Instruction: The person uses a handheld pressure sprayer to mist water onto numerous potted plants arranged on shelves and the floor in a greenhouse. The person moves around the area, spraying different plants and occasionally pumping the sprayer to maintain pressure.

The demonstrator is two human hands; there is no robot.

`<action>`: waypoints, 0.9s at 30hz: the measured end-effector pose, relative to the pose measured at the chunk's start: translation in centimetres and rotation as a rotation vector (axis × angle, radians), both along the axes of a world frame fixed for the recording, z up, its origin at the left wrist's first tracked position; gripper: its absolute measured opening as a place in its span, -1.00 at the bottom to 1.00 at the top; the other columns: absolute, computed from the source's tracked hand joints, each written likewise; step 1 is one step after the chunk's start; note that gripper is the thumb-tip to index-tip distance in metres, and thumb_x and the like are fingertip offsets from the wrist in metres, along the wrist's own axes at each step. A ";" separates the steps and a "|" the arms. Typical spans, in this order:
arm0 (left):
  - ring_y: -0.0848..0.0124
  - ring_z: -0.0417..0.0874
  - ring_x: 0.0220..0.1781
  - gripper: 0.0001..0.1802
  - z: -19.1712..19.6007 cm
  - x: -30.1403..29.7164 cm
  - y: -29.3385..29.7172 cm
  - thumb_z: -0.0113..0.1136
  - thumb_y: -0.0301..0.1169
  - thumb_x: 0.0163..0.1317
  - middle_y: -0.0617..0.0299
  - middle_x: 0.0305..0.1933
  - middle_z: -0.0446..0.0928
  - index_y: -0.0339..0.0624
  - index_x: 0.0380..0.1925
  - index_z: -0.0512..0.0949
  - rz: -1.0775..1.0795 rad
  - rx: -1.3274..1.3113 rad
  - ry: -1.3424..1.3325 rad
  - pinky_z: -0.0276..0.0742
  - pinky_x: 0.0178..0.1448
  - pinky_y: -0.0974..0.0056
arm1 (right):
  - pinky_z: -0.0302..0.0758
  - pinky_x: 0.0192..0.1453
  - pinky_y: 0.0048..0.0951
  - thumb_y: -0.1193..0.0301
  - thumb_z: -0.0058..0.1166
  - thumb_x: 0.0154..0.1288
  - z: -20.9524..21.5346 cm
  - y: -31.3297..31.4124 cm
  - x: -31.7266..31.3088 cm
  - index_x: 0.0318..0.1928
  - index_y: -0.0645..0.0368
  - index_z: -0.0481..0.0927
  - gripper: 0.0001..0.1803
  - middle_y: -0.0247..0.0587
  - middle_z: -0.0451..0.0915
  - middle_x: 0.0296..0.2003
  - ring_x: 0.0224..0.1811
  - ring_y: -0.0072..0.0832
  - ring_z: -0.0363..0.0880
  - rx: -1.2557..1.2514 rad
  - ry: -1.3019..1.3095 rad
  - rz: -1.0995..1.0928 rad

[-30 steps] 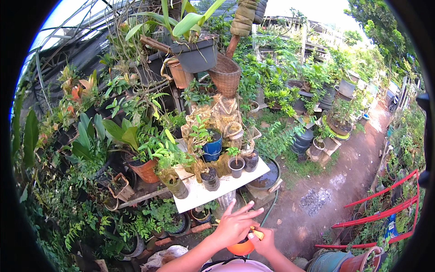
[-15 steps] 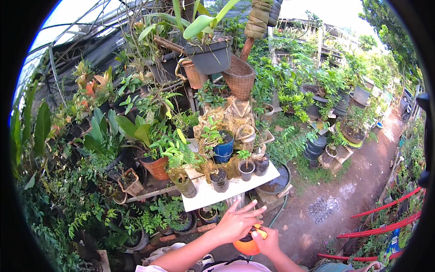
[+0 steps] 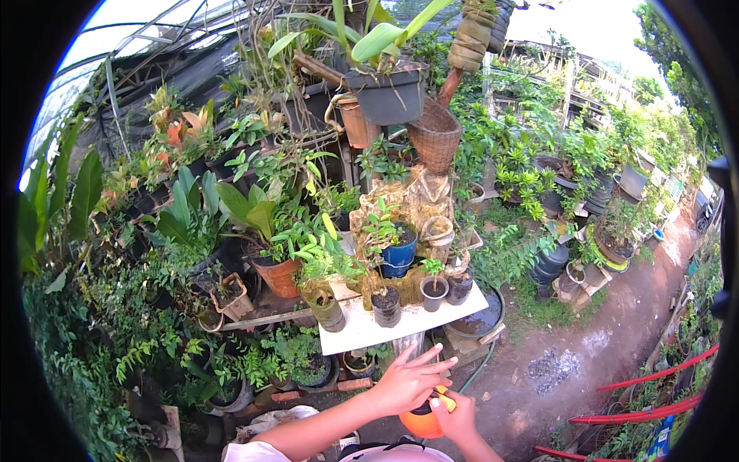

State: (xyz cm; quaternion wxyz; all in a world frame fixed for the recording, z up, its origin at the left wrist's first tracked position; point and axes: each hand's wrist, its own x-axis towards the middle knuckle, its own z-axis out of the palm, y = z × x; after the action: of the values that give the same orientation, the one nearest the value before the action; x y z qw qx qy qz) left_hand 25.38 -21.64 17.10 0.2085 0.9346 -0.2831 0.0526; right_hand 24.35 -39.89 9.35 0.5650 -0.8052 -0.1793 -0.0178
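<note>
Low in the head view, an orange spray bottle (image 3: 420,425) with a dark collar and a yellow-orange top part is held close to my body. My right hand (image 3: 457,420) is closed on its right side, fingers round the upper part. Over the top of the bottle lies my left hand (image 3: 409,382), its fingers stretched and spread toward the white board (image 3: 362,333). Whether its palm or thumb touches the bottle I cannot tell. On the board stand a plant in a clear plastic container (image 3: 326,314), a dark plastic pot (image 3: 386,309) and a small grey pot (image 3: 433,295).
A blue pot (image 3: 399,259) stands among carved brown stone-like shapes behind the small pots. Above hangs a grey planter (image 3: 389,96) beside a woven basket (image 3: 435,140). Dense potted plants fill the left. A dirt path (image 3: 508,408) with red bars (image 3: 639,413) runs at right.
The view has shifted, so the board and plants sit farther right and slightly different in height. Both hands stay at the orange spray bottle in nearly the same pose.
</note>
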 end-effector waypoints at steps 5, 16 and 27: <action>0.20 0.34 0.46 -0.58 7.1 -1.6 5.8 0.26 -0.36 0.06 0.42 0.41 0.38 0.20 0.00 0.63 0.008 0.041 -0.305 -0.04 0.48 -0.37 | 0.47 -0.48 -0.27 0.10 0.29 0.14 0.4 -0.1 -0.2 -0.50 0.31 0.58 -0.55 -0.02 0.49 -0.68 -0.62 -0.20 0.59 -0.027 -0.006 0.109; 0.04 0.04 0.59 -0.53 -4.9 -5.6 6.6 0.07 -0.32 0.29 0.29 0.56 0.13 0.11 0.23 0.47 0.204 -0.105 -0.039 -0.20 0.53 -0.34 | 0.41 -0.52 -0.22 0.10 0.04 0.30 -1.3 4.0 -2.3 -0.50 0.28 0.52 -0.55 -0.05 0.49 -0.69 -0.62 -0.11 0.56 -0.043 0.130 0.276; 0.36 0.46 0.22 -0.52 -10.1 -10.1 12.6 -0.26 -0.13 0.57 0.10 0.12 0.51 -0.32 0.08 0.46 0.965 -1.492 0.296 0.24 0.41 0.21 | 0.49 -0.24 -0.40 0.28 -0.18 0.29 -0.4 11.9 -3.4 -0.28 0.32 0.44 -0.70 -0.19 0.57 -0.46 -0.40 -0.46 0.58 0.277 0.540 0.573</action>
State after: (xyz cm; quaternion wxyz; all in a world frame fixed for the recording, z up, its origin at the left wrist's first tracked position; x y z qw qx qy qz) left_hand 15.32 -9.02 7.00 0.7505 0.5709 0.2776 0.1839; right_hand 20.98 -27.99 8.99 0.6766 -0.6149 -0.2375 0.3281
